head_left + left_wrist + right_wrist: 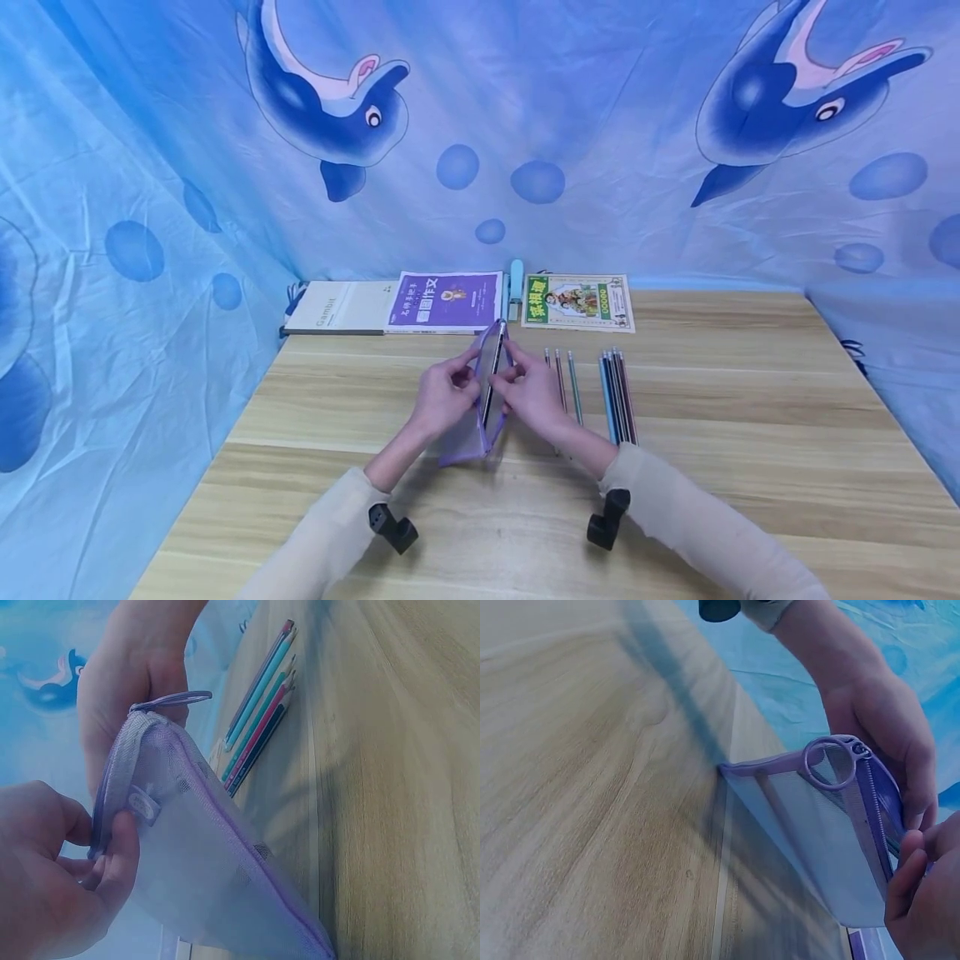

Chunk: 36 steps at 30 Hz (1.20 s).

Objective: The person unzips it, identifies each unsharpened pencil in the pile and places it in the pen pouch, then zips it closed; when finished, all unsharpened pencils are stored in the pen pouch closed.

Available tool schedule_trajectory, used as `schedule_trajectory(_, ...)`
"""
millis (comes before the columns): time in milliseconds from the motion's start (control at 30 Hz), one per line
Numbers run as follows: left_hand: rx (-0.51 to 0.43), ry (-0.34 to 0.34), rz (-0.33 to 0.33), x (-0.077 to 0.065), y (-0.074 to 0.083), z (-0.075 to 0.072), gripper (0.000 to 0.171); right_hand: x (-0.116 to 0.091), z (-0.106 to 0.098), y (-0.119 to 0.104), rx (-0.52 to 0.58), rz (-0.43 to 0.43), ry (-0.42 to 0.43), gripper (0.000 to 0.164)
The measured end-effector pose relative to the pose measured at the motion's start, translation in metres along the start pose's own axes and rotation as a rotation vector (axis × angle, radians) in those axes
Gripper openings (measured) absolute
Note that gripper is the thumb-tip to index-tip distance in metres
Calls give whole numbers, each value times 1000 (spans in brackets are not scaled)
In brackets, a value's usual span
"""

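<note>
A purple-edged mesh zip pouch point(467, 437) stands with its zippered mouth spread, between both hands. My left hand point(442, 396) pinches the left edge of that mouth, thumb and fingers at the zipper. On the opposite edge my right hand point(531, 387) grips the mesh, its thumb inside the opening. A dark pencil point(495, 362) slants in the mouth beside the right thumb. The left wrist view shows the pouch's label point(142, 804) near the left fingertips. From the right wrist camera, a purple pull ring point(830, 763) hangs at the zipper's end.
Loose pencils point(574, 387) lie just right of the right hand, with a tighter bunch of several pencils point(617, 396) further right. Along the back edge sit a cream book point(341, 307), a purple book point(450, 300), a light-blue object point(516, 279) and a green-and-yellow booklet point(577, 302).
</note>
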<state>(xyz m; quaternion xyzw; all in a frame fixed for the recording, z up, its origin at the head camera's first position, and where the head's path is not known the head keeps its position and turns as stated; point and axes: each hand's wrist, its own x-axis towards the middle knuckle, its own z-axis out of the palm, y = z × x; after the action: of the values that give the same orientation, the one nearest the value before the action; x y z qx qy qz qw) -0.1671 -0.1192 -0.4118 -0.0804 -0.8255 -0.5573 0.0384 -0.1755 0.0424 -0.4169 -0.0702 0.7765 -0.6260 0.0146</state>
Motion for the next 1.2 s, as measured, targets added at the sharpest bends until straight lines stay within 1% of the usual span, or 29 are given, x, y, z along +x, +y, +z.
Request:
schedule_trajectory(133, -9, -1, -8, 0, -1, 0, 54, -2, 1, 1, -46, -36, -9, 69)
schedule_trajectory(233, -12, 0, 2, 0, -2, 0, 53, -2, -1, 2, -56, -56, -18, 64)
schedule_trajectory(367, -19, -4, 23, 0, -3, 0, 52, -1, -13, 6, -55, -79, -22, 55)
schedule_trajectory(500, -25, -8, 20, -1, -3, -1, 52, 2, -39, 11, -115, -53, -20, 47)
schedule_trajectory(533, -28, -11, 19, -1, -3, -1, 52, 3, -48, 13, -149, -44, -18, 46)
schedule_trajectory(633, -22, -12, 14, 0, -3, 0, 52, 4, -77, 21, -268, -54, -20, 42)
schedule_trajectory(767, -31, -14, 7, 0, -3, 0, 52, 5, -115, 34, -413, -98, -37, 38)
schedule_trajectory(867, -41, -17, 2, 0, -2, -1, 53, 1, -135, 42, -489, -100, -50, 35)
schedule_trajectory(1000, -36, -15, 14, 0, -3, -1, 52, -5, -148, 49, -550, -71, -79, 31)
schedule_trajectory(1200, -26, -23, 19, 0, -4, 0, 52, -11, -153, 54, -560, -29, -117, 34)
